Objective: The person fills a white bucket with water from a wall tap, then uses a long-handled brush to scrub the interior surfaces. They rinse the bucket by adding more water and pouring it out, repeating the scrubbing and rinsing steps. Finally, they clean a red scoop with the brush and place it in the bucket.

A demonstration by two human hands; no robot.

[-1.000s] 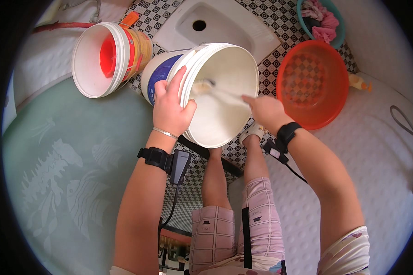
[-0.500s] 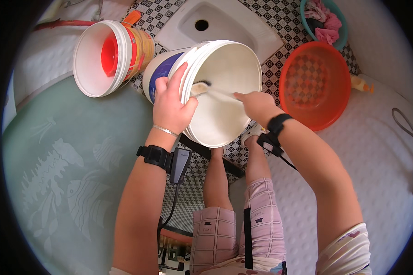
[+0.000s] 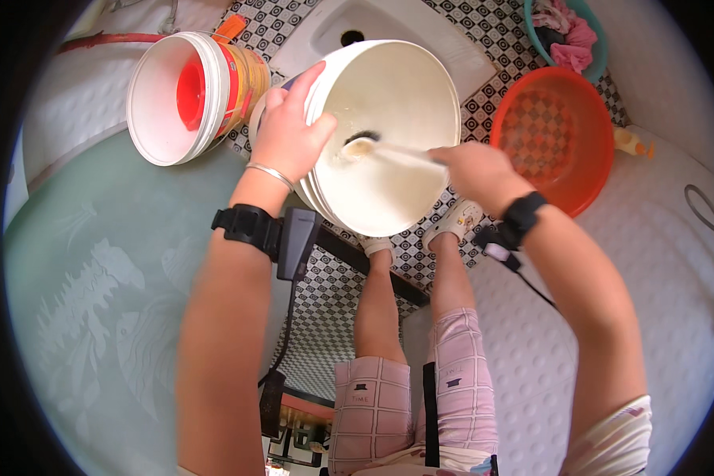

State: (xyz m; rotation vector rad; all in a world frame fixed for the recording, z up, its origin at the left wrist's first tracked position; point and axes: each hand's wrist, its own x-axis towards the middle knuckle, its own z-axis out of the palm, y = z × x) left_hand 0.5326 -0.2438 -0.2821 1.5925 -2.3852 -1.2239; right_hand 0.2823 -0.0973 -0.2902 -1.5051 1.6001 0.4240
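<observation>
A large white bucket (image 3: 408, 87) is tilted with its mouth toward me. Its left side is in the grip of my left hand (image 3: 292, 131), the fingers along the outside and the thumb at the rim. My right hand (image 3: 480, 173) is closed around the long pale handle of a scrub brush (image 3: 361, 146). The brush head, pale with dark bristles, lies against the inside of the bucket; motion blurs the handle. Part of the bucket's outer wall is hidden behind my left hand.
At the left stands another white bucket (image 3: 152, 95) with a red vessel (image 3: 190, 92) inside. An orange-red basin (image 3: 593, 151) is on the right, with a teal basin (image 3: 598, 57) of pink cloth behind it. A white squat toilet (image 3: 444, 41) is set in the patterned tile floor beyond.
The bucket has tipped and shifted slightly up in the picture. My right hand has moved to the right with the brush, and the brush head sits a little further right inside the bucket.
</observation>
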